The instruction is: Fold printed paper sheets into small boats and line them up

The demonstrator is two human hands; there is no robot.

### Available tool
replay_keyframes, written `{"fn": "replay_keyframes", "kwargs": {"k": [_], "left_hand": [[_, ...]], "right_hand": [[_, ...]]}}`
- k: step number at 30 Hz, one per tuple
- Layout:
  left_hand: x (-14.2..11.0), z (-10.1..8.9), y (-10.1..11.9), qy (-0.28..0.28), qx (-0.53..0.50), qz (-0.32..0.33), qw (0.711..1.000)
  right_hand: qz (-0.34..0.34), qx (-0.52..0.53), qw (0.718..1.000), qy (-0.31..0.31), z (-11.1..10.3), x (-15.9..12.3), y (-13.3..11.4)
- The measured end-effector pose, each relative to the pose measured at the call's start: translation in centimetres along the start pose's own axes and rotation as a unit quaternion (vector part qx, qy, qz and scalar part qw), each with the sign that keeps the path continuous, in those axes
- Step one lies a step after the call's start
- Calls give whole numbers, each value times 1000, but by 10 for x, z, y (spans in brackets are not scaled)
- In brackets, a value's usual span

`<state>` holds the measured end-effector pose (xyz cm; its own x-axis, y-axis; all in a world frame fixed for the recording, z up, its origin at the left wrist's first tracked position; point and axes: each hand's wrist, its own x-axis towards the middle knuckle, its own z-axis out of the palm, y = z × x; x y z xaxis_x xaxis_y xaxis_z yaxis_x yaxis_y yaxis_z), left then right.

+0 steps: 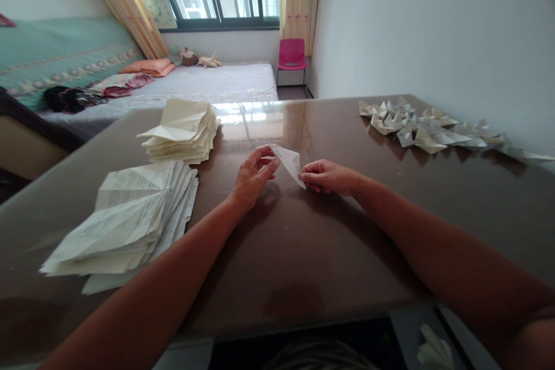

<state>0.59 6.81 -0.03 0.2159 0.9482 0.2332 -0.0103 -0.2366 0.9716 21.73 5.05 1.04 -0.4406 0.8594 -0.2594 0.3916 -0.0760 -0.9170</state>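
Note:
A small folded triangle of printed paper [289, 163] is held just above the middle of the brown glossy table [303, 254]. My left hand [254, 176] pinches its upper left corner with thumb and fingers. My right hand [327, 177] is closed on its lower right tip. Both forearms reach in from the near edge.
Two stacks of printed paper lie at left: a near one [130, 219] and a farther one [182, 130]. A row of finished folded paper shapes [429, 127] runs along the far right by the white wall. Beyond the table are a bed [195, 84] and a pink chair [292, 58].

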Motion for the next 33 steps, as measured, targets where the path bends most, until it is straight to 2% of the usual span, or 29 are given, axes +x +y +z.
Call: {"fn": "replay_keyframes", "kwargs": {"k": [6, 10, 11, 13, 15, 17, 19, 22, 30, 33], "left_hand": [[1, -2, 3, -28, -7, -10, 1000], [0, -2, 3, -24, -13, -14, 1000], [0, -2, 2, -22, -17, -15, 999], [-1, -1, 2, -26, -21, -21, 999], [-2, 0, 2, -35, -14, -25, 999], [-2, 3, 1, -46, 5, -22, 999], [-3, 5, 0, -56, 28, -6, 998], [-3, 6, -1, -65, 73, 31, 995], [-6, 7, 1, -64, 171, 81, 980], [-7, 12, 0, -50, 183, 99, 977]], "right_hand": [[14, -29, 999, -41, -8, -4, -2], [11, -64, 997, -52, -11, -4, -1], [4, -94, 995, -36, -12, -4, -1], [-36, -174, 982, 57, -12, -3, -2], [-106, -234, 949, 182, -10, -1, -4], [-179, -249, 919, 249, -7, -1, -6], [-231, -256, 908, 239, -3, 0, -6], [-262, -267, 907, 193, -2, 0, -3], [-236, -254, 931, 115, -13, -4, -5], [-227, -323, 910, 124, -11, -9, -8]]}}
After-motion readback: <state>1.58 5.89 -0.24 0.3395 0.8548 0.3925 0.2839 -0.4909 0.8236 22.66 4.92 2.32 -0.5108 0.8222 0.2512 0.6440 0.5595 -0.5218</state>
